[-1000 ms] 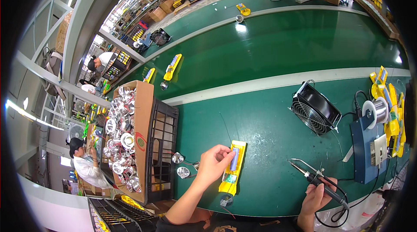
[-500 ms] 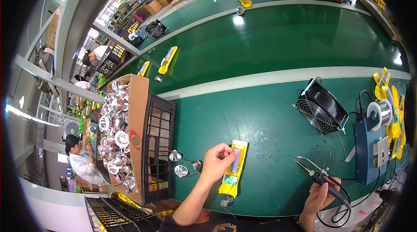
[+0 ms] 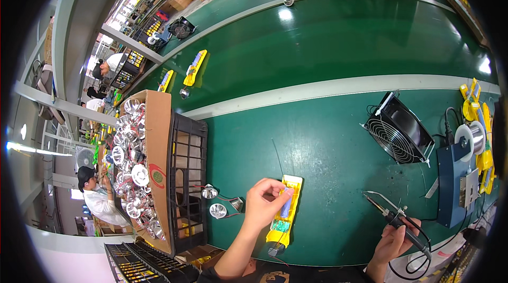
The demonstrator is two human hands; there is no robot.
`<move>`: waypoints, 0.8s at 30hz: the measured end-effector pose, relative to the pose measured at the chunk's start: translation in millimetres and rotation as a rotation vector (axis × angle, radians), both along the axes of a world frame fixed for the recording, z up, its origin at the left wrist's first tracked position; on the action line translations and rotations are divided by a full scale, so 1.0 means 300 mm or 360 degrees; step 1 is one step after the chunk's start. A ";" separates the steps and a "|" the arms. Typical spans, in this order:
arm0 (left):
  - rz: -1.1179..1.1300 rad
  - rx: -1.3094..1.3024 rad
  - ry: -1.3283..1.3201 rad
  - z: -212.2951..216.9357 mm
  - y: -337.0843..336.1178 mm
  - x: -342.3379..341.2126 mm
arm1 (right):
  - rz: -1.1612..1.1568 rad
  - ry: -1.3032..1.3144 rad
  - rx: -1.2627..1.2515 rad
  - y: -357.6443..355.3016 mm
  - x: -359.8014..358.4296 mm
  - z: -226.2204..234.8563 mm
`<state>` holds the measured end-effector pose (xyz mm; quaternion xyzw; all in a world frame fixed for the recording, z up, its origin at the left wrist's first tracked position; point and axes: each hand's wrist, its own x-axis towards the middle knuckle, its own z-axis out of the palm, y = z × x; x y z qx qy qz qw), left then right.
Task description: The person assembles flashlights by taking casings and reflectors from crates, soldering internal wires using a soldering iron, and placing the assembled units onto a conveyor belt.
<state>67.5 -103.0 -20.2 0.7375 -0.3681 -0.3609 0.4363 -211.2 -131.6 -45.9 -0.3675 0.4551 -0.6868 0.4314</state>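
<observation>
Left hand (image 3: 265,203): at blue cell (image 3: 286,210) inside yellow housing (image 3: 277,236); grip cannot be told.
Right hand (image 3: 391,241): clamped on 1 soldering iron (image 3: 392,220), right of housing.

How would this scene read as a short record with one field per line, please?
Left hand: the left hand, fingertips at the upper end of a purple cylinder; grip unclear
Right hand: the right hand holds a soldering iron
Workpiece: open yellow casing with the cylinder and a green board
Surface: green worktable
Left side: carton of shiny reflectors
Right side: black fan, blue box, wire spool
</observation>
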 end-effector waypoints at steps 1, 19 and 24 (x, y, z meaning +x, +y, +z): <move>0.0018 -0.0047 0.0001 -0.001 0.001 0.001 | 0.0035 0.0036 0.0024 -0.001 0.000 -0.001; -0.0286 -0.0167 -0.0623 0.070 0.027 -0.021 | 0.0087 0.0086 -0.0096 -0.013 0.018 0.027; -0.0332 -0.0024 -0.0881 0.082 0.026 -0.028 | 0.0040 0.0122 -0.0094 -0.015 0.025 0.031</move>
